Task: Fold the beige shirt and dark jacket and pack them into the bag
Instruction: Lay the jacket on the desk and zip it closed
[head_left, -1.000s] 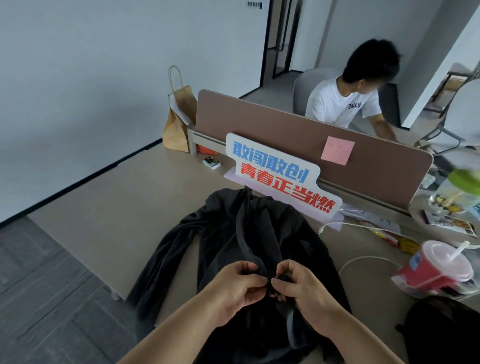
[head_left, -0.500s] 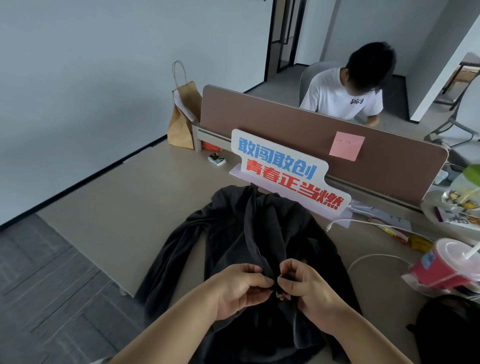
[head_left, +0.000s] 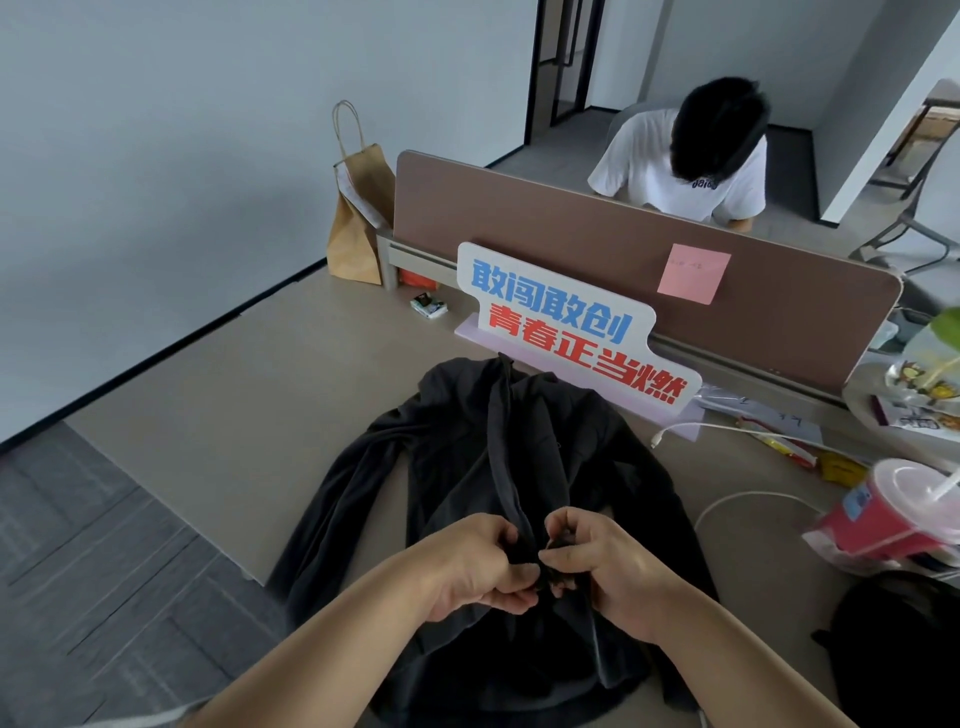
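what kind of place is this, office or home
Probably a shared office: a desk divider bearing a pink sticky note, a slogan sign on the desk, and another person seated beyond the divider.

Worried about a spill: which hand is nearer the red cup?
Right. The right hand pinches the jacket front on the side toward the cup; the left hand pinches beside it, farther off.

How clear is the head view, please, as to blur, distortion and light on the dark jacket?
Head view: wide-angle distortion bows the desk divider; the red cup at the right edge is blurred; the dark jacket reads almost black, folds faint; left hand and right hand pinching it look fairly sharp.
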